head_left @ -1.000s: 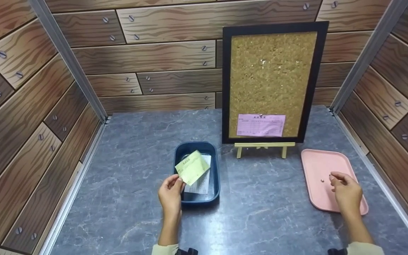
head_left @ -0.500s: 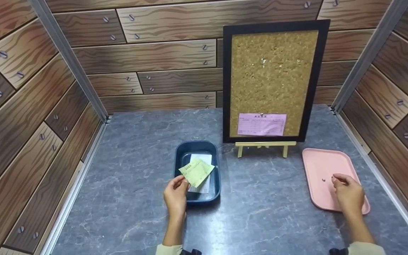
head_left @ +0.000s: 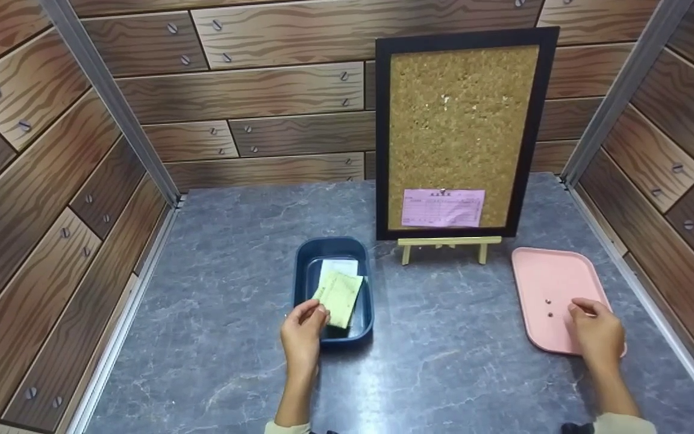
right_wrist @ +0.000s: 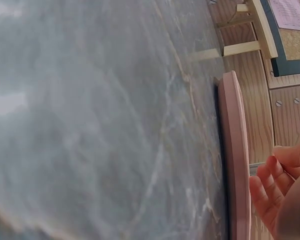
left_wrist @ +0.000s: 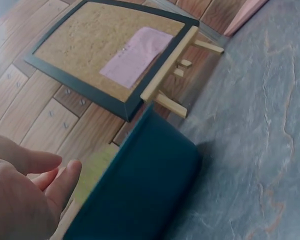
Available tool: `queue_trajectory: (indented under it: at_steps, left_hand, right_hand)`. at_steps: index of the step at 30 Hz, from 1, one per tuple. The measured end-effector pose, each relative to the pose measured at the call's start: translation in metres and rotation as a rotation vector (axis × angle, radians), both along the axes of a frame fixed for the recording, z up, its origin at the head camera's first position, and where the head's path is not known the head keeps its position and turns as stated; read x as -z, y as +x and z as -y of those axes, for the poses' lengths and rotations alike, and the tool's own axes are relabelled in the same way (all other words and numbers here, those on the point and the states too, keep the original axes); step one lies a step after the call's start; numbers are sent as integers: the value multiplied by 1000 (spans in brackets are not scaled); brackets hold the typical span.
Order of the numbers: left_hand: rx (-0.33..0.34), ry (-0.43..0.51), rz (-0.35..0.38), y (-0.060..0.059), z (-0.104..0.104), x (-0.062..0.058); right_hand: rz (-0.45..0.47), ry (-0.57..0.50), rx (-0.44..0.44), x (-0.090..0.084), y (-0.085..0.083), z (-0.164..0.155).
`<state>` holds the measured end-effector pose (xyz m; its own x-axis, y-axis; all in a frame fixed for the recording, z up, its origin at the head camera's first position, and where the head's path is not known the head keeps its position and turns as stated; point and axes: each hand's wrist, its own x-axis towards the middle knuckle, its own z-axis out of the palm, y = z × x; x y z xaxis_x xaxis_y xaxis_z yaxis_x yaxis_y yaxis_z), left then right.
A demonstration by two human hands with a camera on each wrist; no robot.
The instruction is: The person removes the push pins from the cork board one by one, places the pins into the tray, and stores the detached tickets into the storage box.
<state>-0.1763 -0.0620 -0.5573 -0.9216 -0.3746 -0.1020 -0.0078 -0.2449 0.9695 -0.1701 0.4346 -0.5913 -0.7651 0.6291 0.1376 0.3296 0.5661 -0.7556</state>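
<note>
At the blue box, my left hand pinches a yellow-green paper slip by its near left corner. The slip hangs over a white paper lying inside. In the left wrist view thumb and fingertips are close together, with the slip partly hidden by the box wall. Over the right side of the pink tray, my right hand hovers with loosely bent fingers and nothing visible in them. Two small metallic pins lie on the tray left of its fingertips.
A black-framed cork board stands at the back on a small wooden easel. A pink printed form is pinned near its bottom. Wood-patterned walls enclose the grey marbled table.
My left hand has moved slightly right; the yellow-green slip has turned and come lower over the box. A small pin has left my right fingertips and now lies on the tray beside another.
</note>
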Motion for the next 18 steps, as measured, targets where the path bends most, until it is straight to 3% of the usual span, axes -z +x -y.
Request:
queue_trajectory:
  at_steps: [3,9,18]
  left_hand:
    - [23,1,-11,0,-2,-5]
    - [71,-32,-53,-6,-9,-11]
    - [128,-147,-101,-27,-21,-24]
  right_hand:
    - [9,-17,5,-4,1,0]
    - [-70,-45,-9,-13,-2,8]
    - [-169,-50,-52,-30,-8,27]
